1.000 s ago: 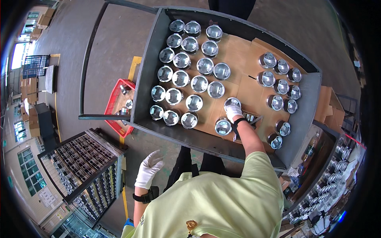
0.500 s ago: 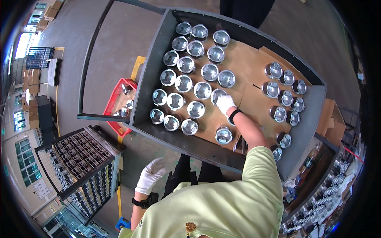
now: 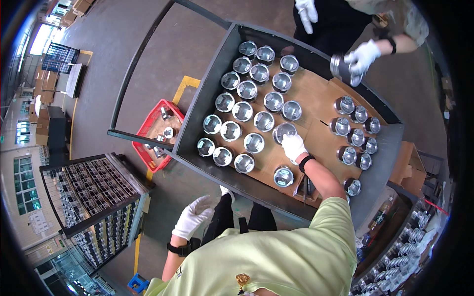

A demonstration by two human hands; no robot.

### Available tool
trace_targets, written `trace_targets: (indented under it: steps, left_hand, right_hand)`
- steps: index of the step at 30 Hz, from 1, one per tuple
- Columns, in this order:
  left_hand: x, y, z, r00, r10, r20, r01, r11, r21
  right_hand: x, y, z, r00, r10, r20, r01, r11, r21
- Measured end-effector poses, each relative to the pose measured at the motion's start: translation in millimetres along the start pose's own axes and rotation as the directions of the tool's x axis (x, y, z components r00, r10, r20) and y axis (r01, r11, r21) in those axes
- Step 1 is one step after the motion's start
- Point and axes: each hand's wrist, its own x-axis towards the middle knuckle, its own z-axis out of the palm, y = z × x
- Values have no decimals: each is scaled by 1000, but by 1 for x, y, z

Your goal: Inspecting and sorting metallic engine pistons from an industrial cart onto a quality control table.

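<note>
Silver metal pistons stand upright in rows on brown cardboard [image 3: 316, 123] inside a grey cart [image 3: 390, 143]. My gloved right hand [image 3: 293, 146] reaches over the cart's near side, its fingers closed on the rim of a piston [image 3: 284, 131] in the middle. A lone piston [image 3: 283, 176] stands nearer to me, below that hand. Outside the cart, my gloved left hand [image 3: 193, 217] hangs with nothing in it, its fingers apart. Across the cart, a co-worker's gloved hand [image 3: 363, 57] holds another piston [image 3: 341, 70] above the far edge.
A smaller group of pistons [image 3: 347, 155] stands at the cart's right end. Left of the cart, a red basket [image 3: 146, 163] holds several metal parts, beside the cart's handle frame [image 3: 116, 106]. A loaded rack [image 3: 94, 197] stands at the lower left. A cardboard box [image 3: 414, 172] sits at right.
The co-worker's arms and a held piston have come into view at the far side. The whole view has shifted somewhat. My right hand stays at the same piston; my left hand remains beside the cart.
</note>
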Motion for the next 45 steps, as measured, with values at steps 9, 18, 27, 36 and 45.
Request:
trace_targets:
  steps: [9,18,27,36,45]
  left_hand:
    - [43,41,4,754,408,515,-448,893,-52]
    - [-18,117,27,253,806,535,-854,446,-269]
    - [-50,87,-5,134,795,592,-847,402,-348]
    - [-102,73,-13,428,693,580,-572,705,-420]
    - [-135,63,35,81,705,705,-812,457,-364]
  right_hand:
    - [-74,-140,-253,997,46,-63,-39,993,109]
    - [-149,-293,-308,798,600,59,409,-611,678]
    - [-175,-343,-262,834,552,-3,503,-758,415]
    - [-193,-389,-294,740,648,-178,626,-568,534]
    - [-259,-346,-313,785,610,-113,548,-598,585]
